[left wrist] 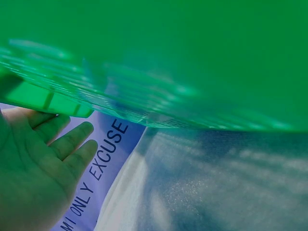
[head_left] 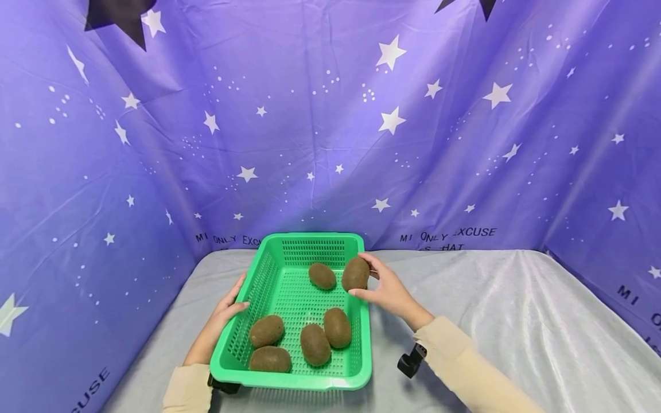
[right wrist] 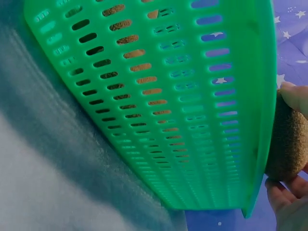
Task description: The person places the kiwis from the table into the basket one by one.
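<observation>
A green plastic basket with slotted walls stands on the grey cloth. My left hand holds its left rim, thumb laid over the top and fingers outside. From the left wrist, that hand shows its fingers extended beneath the rim. Over the basket's right rim, my right hand grips a brown kiwi between thumb and fingers. The same kiwi appears beside the rim in the right wrist view. Inside the basket lie several more: one kiwi farther back, a pair front left and a pair front right.
A grey cloth covers the table around the basket. Purple curtains with white stars hang behind and at both sides. A small black wrist camera sits under the right sleeve.
</observation>
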Demonstrator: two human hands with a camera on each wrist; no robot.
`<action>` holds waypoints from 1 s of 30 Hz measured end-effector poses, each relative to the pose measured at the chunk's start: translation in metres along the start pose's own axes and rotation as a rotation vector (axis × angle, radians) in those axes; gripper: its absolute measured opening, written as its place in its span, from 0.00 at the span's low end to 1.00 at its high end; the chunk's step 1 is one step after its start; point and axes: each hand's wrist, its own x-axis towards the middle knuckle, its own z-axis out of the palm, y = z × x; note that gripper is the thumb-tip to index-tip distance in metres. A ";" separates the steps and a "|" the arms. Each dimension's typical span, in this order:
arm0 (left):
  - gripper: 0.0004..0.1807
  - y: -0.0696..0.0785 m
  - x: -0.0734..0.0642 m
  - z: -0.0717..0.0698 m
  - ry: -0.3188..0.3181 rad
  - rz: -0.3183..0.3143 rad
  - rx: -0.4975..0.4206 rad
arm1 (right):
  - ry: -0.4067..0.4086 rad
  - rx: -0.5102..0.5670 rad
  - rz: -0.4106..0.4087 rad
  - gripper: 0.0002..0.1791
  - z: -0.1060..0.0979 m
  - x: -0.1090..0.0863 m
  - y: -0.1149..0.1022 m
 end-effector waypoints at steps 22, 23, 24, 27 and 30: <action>0.40 0.002 -0.005 0.000 0.008 -0.061 0.011 | -0.069 -0.207 -0.029 0.48 0.019 0.006 0.025; 0.40 0.002 -0.005 0.000 0.005 -0.063 0.007 | -0.071 -0.213 -0.032 0.48 0.019 0.005 0.025; 0.40 0.002 -0.005 0.000 0.009 -0.062 0.017 | -0.072 -0.218 -0.036 0.48 0.019 0.005 0.025; 0.40 0.002 -0.004 0.001 0.016 -0.064 0.035 | -0.074 -0.233 -0.057 0.46 0.018 0.005 0.026; 0.40 0.002 -0.003 0.001 0.020 -0.066 0.038 | -0.076 -0.244 -0.078 0.43 0.017 0.005 0.026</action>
